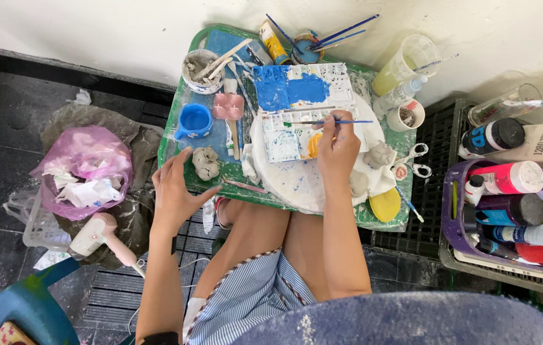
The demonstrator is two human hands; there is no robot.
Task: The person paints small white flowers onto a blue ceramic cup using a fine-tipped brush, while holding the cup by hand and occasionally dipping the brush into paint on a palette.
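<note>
Blue paint is smeared over the far left wells of a white palette (303, 112) lying on a small green table (380, 220). A thin blue-handled brush (329, 122) is pinched in the right hand (337, 148), fingers closed on it, its tip held over the palette's middle. The left hand (175, 191) is spread open, fingers apart, at the table's near left edge, just beside a grey clay lump (206, 163). A blue cup (193, 121) is seen farther left.

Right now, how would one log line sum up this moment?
left hand: open, beside grey clay lump | right hand: holds thin brush over paint palette | green table
</note>
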